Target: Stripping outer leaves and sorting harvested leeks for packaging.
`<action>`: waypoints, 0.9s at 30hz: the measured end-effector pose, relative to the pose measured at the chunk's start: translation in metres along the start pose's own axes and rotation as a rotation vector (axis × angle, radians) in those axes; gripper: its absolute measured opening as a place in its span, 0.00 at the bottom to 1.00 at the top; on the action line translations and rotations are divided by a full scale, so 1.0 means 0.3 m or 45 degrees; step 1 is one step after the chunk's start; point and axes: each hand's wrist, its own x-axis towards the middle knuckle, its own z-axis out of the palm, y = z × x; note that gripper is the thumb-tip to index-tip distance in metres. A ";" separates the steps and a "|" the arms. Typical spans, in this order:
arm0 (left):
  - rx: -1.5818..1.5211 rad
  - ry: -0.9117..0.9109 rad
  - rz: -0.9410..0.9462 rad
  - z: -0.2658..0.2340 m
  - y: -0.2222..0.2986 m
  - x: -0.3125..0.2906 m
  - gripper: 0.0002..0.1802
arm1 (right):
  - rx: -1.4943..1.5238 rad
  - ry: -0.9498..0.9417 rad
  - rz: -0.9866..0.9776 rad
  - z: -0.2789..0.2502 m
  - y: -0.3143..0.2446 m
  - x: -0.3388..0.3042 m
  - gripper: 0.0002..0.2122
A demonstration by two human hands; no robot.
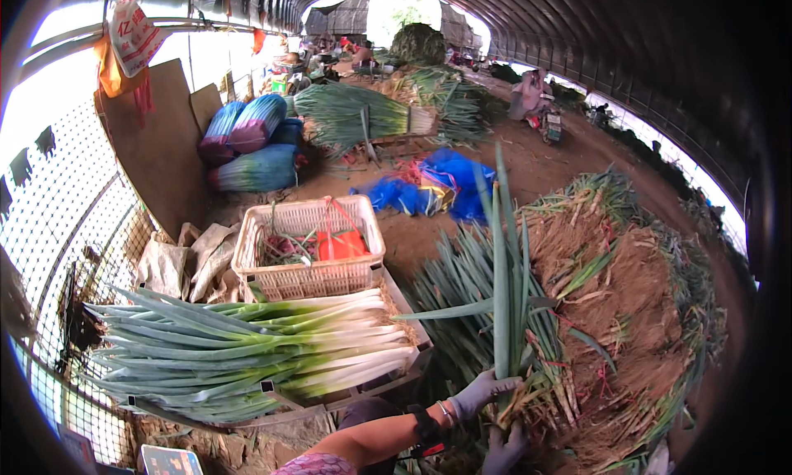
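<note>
My left hand (480,392), in a grey glove with a dark band at the wrist, is closed round a tall green onion (502,310) whose leaves point up. Just below it, my right hand (503,452), also gloved, is at the onion's lower end among dry yellowish outer leaves; its fingers are partly hidden. To the left, a heap of cleaned green onions (247,343) lies with white stems toward me on a low stand (330,402). Unpeeled green onions (445,289) with soil on them lie behind and right of my hands.
A pale plastic crate (309,287) with scraps and a red piece stands beyond the heap. Blue net bags (260,168), a bundled onion stack (355,112) and blue netting (450,178) lie farther off. Soil-covered onions (619,310) are piled right. A scale (169,460) sits lower left.
</note>
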 end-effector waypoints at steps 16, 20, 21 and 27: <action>0.227 0.255 0.143 -0.019 0.095 0.006 0.16 | 0.257 -0.349 0.313 -0.106 0.136 -0.072 0.10; 0.038 0.000 -0.030 -0.059 0.009 0.024 0.21 | 0.540 -0.442 0.089 -0.003 0.110 0.015 0.10; -0.069 -0.055 -0.074 -0.081 -0.015 0.033 0.23 | 0.633 -0.452 0.050 0.028 0.109 0.025 0.10; -0.026 -0.031 -0.047 -0.023 0.021 0.034 0.24 | 0.946 -0.298 0.707 0.022 -0.079 0.086 0.12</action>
